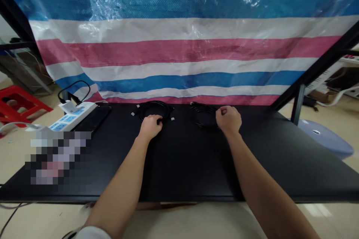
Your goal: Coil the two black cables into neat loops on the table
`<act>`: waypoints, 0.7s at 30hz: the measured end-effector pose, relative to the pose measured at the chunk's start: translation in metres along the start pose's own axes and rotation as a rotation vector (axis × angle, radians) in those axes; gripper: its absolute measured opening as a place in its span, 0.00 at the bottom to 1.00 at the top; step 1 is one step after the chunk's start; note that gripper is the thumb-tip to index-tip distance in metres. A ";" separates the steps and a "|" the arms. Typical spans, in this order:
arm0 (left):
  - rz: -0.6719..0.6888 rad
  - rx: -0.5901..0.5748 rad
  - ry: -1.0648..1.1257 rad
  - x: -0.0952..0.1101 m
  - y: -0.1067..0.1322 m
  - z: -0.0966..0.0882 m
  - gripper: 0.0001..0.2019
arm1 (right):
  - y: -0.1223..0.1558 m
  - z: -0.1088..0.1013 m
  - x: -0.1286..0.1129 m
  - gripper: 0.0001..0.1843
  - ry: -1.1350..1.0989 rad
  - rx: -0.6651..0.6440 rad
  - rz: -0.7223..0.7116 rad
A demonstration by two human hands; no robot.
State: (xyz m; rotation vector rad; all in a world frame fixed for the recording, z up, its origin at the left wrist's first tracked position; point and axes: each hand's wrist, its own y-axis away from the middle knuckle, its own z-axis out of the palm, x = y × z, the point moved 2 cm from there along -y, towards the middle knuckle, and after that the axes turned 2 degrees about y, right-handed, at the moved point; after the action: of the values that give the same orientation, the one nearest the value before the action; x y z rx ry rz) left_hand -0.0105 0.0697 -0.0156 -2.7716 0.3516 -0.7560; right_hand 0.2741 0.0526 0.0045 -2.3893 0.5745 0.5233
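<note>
Two coils of black cable lie on the black table near its far edge. My left hand [151,126] rests at the front of the left cable coil [167,109], its fingers curled closed on the loop. Pale connector ends [132,114] stick out beside that coil, some to the left and one to the right. At the right side of the other cable coil [196,111], my right hand [229,119] has its fingers bent closed against the loops. The fingertips of both hands are partly hidden.
A white power strip [81,111] with plugs stands at the table's left, beside a dark flat phone-like device [98,116] and a blurred-out patch. A striped plastic sheet [179,52] hangs behind the table [190,171]. A red stool [19,101] and a bluish lidded bin [325,136] are on the floor.
</note>
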 end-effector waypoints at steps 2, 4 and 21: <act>0.014 0.000 -0.011 -0.001 0.000 0.001 0.14 | -0.004 -0.002 0.011 0.09 0.000 -0.059 0.106; 0.033 -0.006 -0.026 -0.002 -0.001 0.003 0.15 | -0.007 -0.004 0.018 0.11 0.006 -0.136 0.180; -0.004 0.140 -0.048 0.009 0.005 0.001 0.19 | -0.018 -0.003 0.035 0.11 -0.255 -0.050 0.177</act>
State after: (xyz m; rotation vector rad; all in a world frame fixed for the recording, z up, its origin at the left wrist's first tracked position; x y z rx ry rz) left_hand -0.0033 0.0626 -0.0139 -2.6546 0.2730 -0.6858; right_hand 0.3133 0.0539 -0.0020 -2.2812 0.6661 0.9134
